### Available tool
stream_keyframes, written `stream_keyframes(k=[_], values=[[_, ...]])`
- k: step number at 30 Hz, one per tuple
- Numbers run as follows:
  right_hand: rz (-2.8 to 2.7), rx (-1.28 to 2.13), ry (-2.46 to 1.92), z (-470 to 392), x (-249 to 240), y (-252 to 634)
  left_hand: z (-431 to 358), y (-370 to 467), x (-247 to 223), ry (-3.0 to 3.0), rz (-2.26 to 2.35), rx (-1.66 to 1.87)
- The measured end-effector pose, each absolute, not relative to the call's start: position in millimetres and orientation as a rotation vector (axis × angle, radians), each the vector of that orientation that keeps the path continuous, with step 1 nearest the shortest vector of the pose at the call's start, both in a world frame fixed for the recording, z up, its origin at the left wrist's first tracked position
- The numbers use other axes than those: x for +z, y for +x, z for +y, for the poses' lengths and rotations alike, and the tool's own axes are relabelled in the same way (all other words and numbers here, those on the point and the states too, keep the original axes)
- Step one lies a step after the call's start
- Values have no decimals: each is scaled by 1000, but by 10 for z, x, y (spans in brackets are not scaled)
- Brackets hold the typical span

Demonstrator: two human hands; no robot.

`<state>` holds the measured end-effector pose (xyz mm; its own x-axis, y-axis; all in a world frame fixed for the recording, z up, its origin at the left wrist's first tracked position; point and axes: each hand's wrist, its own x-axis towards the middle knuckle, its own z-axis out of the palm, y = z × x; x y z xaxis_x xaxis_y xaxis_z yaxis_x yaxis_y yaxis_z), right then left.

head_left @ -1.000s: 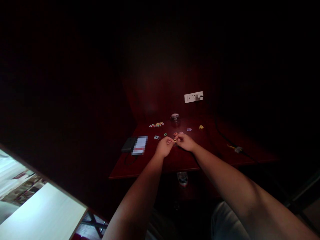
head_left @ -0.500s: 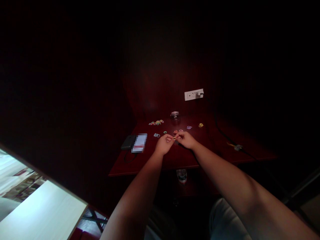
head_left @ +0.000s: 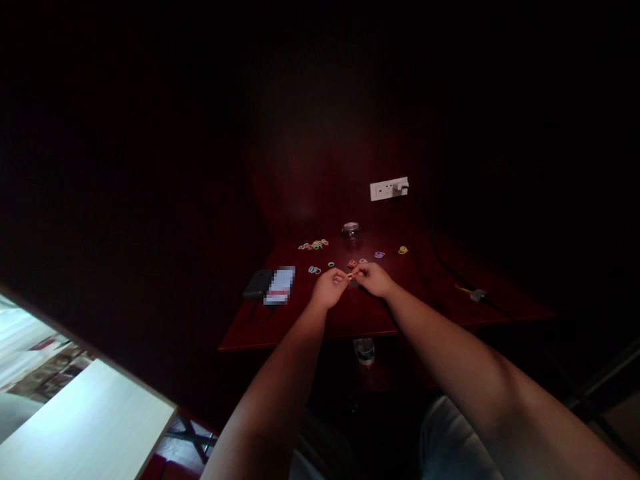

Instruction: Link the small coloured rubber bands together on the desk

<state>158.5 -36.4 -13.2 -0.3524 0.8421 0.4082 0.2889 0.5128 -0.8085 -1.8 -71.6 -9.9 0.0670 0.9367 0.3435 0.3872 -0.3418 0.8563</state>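
Between my two hands is a small yellow hair tie, pinched on one side by my left hand and on the other by my right hand. Just beyond the fingertips lie orange-red hair ties and pink ones. A single green hair tie and a light-blue group rest to the left. Farther right are purple hair ties and yellow ones. A mixed-colour pile sits at the back left.
A lidded clear jar stands at the back of the dark red table. On the left lie a black case and a phone with a blurred screen. A cable with a grey connector runs along the right. A cup stands below the table edge.
Both hands keep nearly the same position, still pinching the yellow hair tie. The whole view has shifted very slightly; the things on the table have not moved.
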Motion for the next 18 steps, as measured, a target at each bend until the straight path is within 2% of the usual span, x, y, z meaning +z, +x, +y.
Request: stream_keyframes(k=[18], values=[[-1926, 814, -987, -404, -91, 1589, -772, -25, -49, 1841, 1380, 1263]])
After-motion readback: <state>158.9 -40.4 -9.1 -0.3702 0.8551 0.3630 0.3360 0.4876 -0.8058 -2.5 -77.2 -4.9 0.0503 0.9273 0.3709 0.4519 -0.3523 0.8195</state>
